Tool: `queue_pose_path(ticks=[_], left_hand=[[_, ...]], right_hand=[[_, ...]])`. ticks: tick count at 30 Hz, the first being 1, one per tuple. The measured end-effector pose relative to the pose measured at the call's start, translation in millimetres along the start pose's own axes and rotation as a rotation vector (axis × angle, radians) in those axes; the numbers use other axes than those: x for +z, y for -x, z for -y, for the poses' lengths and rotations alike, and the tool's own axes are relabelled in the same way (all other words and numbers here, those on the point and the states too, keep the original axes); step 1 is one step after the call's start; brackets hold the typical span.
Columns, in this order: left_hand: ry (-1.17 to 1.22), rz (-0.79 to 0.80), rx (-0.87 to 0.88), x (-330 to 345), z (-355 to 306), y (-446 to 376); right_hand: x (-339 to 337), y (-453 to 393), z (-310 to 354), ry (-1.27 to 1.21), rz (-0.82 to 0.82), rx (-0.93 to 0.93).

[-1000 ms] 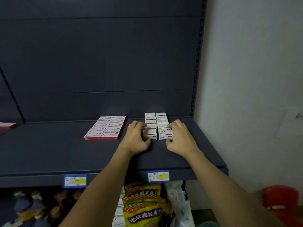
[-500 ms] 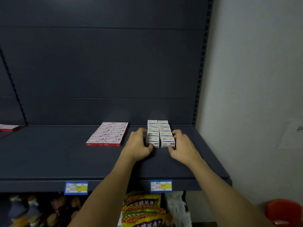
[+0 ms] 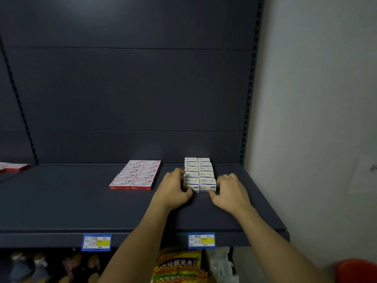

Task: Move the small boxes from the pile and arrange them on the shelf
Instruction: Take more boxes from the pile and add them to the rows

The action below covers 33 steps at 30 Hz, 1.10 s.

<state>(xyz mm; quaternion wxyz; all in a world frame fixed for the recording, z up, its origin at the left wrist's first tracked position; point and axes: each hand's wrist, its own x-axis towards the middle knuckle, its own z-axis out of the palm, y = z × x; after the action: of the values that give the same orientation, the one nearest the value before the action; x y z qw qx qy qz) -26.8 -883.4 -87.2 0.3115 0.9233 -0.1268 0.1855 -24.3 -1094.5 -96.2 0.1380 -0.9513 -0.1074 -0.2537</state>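
Two hands flank a double row of small white boxes at the rt end of a dark shelf, left hand & right hand with curled fingers gripping the front pair, red-edged boxes lying just left.
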Motion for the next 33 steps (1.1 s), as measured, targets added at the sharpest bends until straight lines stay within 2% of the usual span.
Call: queue_pose_path(ticks=[16, 33], left_hand=[[-0.056, -0.021, -0.003, 8.2, 1.3, -6.7], [-0.07, -0.01, 0.052, 6.5, -1.2, -4.3]], right_hand=[[-1.7, 0.5, 1.8, 0.002, -0.016, -0.013], [-3.1, 1.1, 4.5, 0.141, -0.006, 0.023]])
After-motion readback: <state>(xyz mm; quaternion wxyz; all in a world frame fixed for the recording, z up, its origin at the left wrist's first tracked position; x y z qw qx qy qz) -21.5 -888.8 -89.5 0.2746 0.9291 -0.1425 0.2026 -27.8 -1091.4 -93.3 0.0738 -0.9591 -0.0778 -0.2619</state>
